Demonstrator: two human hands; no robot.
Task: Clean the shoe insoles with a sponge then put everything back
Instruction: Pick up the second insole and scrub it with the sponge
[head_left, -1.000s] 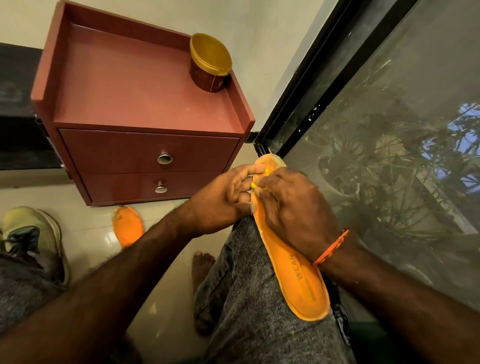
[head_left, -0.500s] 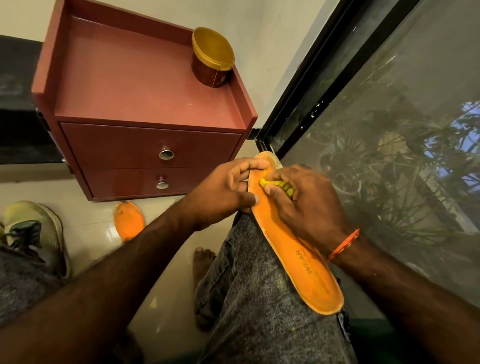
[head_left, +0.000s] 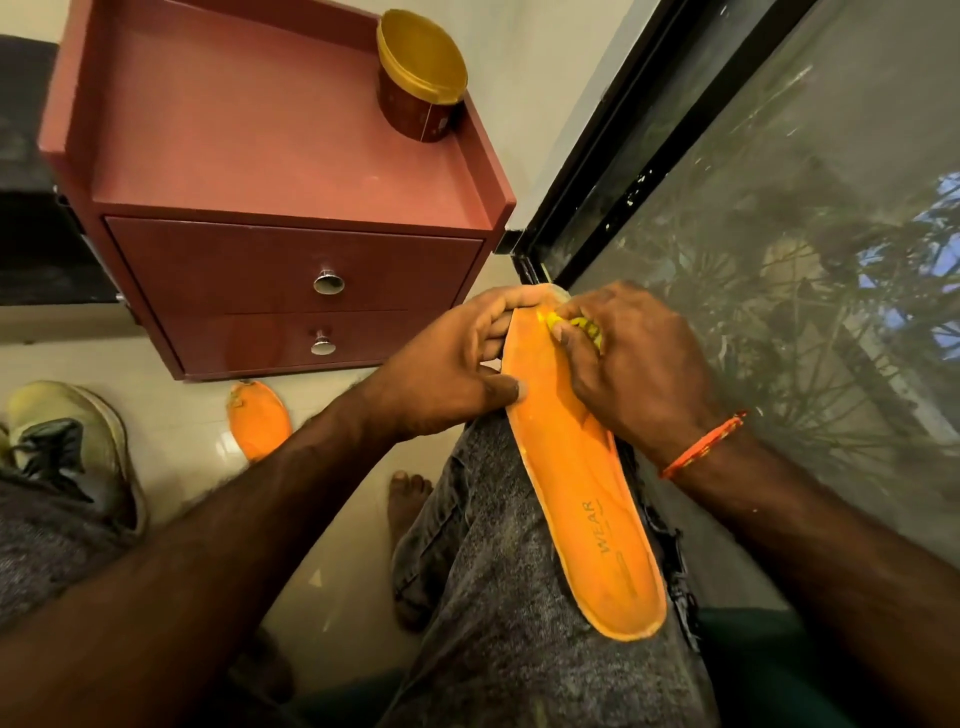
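The right hand has slid with the yellow sponge up the orange insole since a second ago, from partway along the forefoot to just under the toe tip, and more of the sponge now shows between the curled fingers. The insole itself has shifted slightly, its heel end lying further toward the right side of the knee than before.

The insole lies lengthwise on the person's right thigh, on grey jeans, toe end pointing away and heel end nearest the camera, with the word "WEAR" printed near the heel. The right hand grips the sponge and presses it on the insole's toe end. The left hand holds the insole's left edge, thumb on top near the middle and fingers curled around the toe end, as it did before. An orange thread band circles the right wrist.

A second orange insole lies on the pale tiled floor in front of the red-brown two-drawer cabinet; it has not moved. A round tin with a gold lid stands at the cabinet top's far right corner. A pale yellow-green shoe sits on the floor at the left edge. A dark-framed glass door fills the right side.
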